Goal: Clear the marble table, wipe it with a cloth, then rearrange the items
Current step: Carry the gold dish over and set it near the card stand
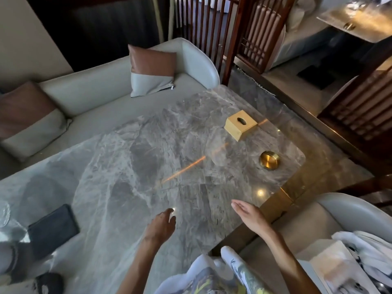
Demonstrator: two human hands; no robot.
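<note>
The grey marble table (135,158) fills the middle of the view. A gold tissue box (240,124) stands near its far right corner, and a round brass dish (269,160) sits closer to the right edge. A dark flat folder (53,228) lies at the near left. My left hand (161,224) hovers over the near part of the table with relaxed fingers and holds nothing. Over the table's near right edge my right hand (248,214) is open, fingers straight, also empty.
A grey sofa (95,90) with two brown-and-grey cushions (151,71) runs along the far side. A grey chair (350,209) with white cloth (364,251) on its seat stands at the near right. Blurred dark objects (48,280) and glassware (4,211) crowd the near left corner. Wooden screens (250,35) rise behind.
</note>
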